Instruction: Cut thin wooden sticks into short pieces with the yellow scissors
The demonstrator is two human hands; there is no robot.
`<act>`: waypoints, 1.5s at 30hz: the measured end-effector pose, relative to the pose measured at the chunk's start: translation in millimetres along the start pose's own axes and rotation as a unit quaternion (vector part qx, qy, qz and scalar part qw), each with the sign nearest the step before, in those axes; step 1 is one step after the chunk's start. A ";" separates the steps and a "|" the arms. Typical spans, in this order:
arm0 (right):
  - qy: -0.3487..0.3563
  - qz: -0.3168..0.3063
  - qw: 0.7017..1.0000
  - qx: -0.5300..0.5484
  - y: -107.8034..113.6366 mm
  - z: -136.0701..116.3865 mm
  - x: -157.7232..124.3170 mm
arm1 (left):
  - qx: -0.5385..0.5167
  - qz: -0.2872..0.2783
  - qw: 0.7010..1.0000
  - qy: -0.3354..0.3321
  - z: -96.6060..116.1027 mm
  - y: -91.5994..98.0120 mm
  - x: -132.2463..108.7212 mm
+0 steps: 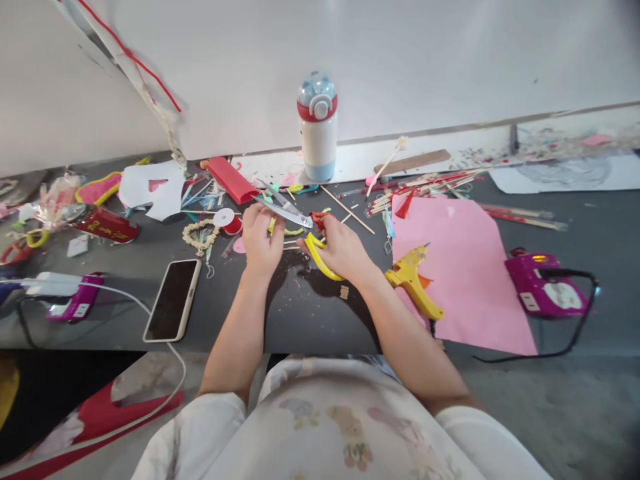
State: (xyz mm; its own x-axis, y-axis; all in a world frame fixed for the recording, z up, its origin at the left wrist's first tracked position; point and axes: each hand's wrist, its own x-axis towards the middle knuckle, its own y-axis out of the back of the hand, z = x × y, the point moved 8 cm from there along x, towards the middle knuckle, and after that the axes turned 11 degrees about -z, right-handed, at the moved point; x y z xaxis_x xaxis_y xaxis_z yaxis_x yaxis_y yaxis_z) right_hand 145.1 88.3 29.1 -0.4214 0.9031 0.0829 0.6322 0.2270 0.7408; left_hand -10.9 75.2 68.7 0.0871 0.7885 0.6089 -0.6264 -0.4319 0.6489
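My right hand is closed round a pair of scissors with a yellow handle and metal blades. The blades stand apart and point up and to the left. A bit of red shows beside the right fingers near the pivot; I cannot tell what it is. My left hand is right by the blades, its fingers curled together, and whatever they pinch is hidden. Close to it are a red spool of thread and a red packet. Thin wooden sticks lie beneath the hands.
A white bottle stands at the back. A yellow glue gun lies on pink paper at right, near a purple power box. A phone and a red can are at left. Stick bundles lie behind.
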 end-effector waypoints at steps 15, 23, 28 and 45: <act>0.029 -0.027 0.999 0.019 -7.4 -3.3 0.1 | -0.078 -0.055 0.995 0.042 -14.5 -6.4 -0.7; 0.000 -0.059 0.998 0.023 -8.5 -2.5 0.1 | -0.120 -0.079 0.987 0.078 -24.3 -8.4 0.3; -0.010 -0.065 0.998 0.022 -9.1 -2.9 0.4 | -0.130 -0.089 0.985 0.076 -23.3 -7.8 1.0; -0.133 -0.072 0.978 0.143 -21.0 20.6 6.0 | -0.398 -0.206 0.888 0.099 2.4 -73.8 -21.6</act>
State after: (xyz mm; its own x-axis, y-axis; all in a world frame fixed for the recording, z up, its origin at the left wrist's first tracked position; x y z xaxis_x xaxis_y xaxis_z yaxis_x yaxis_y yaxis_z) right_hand 142.7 96.5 0.3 -0.3595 0.9085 -0.2130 0.7513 0.4172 0.5114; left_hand 35.4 89.0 8.7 0.3482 0.9032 0.2508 -0.9290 0.2968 0.2211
